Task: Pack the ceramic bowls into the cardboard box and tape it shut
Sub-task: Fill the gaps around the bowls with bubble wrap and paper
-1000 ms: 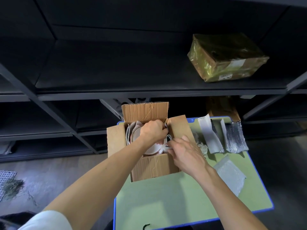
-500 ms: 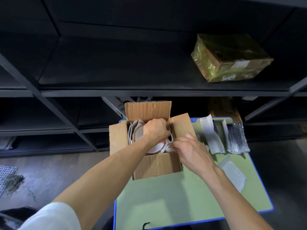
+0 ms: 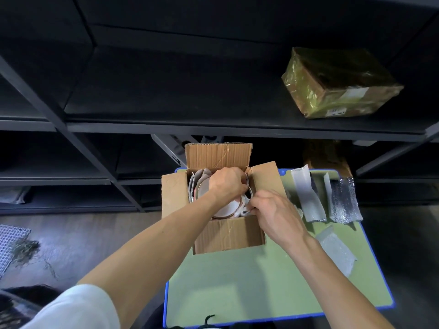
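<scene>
Head view only. Mid-packing, by the look of it. Cardboard box open on the green surface, flaps up or splayed, none folded. Ceramic bowls inside the box, bedded in white wrapping; count impossible to tell. Left hand down in the box, fingers curled over a bowl rim, gripping it. Right hand at the box's right inner wall, pinching the wrapping just beside the bowls. Likely settling a bowl or tucking padding. No bowls visible outside the box. Spare bubble wrap on the surface right of the box. Left to do: fold flaps, tape shut. No tape in sight.
</scene>
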### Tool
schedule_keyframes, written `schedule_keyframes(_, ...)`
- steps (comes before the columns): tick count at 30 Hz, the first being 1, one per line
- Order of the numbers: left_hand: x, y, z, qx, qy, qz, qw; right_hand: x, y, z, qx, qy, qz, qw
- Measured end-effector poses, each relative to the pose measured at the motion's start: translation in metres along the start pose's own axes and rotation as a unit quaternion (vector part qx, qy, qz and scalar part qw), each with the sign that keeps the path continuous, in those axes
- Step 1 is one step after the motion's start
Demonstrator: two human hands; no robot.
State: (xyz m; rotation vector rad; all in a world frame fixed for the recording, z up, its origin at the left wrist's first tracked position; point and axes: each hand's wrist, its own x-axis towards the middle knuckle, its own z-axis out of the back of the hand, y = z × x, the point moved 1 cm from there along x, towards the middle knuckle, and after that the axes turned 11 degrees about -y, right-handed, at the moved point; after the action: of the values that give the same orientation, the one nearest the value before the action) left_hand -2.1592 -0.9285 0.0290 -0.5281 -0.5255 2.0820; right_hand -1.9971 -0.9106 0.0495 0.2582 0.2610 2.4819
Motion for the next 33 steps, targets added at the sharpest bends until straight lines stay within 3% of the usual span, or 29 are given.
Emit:
schedule_keyframes(8,-0.004,0.0,-0.002,-0.017,-0.003,-0.006,1.0,0.012,-0.005,-0.007,-0.053,0.016,0.052,0.997)
schedule_keyframes(17,0.0,0.0,-0.004,-0.024,0.007,-0.018,1.0,0.027,0.013,0.016,-0.155,0.126,0.107,0.974)
schedule_keyframes(21,-0.001,0.002,-0.006,-0.027,-0.003,-0.019,0.999,0.03,0.016,0.014,-0.159,0.135,0.11,0.972)
schedule_keyframes(26,-0.004,0.005,-0.007,-0.02,-0.018,-0.015,1.0,0.02,-0.006,0.02,-0.113,0.07,0.098,0.986)
schedule_keyframes(33,-0.001,0.0,-0.012,0.027,-0.03,-0.016,0.999,0.007,-0.002,0.014,-0.13,0.127,0.086,0.98)
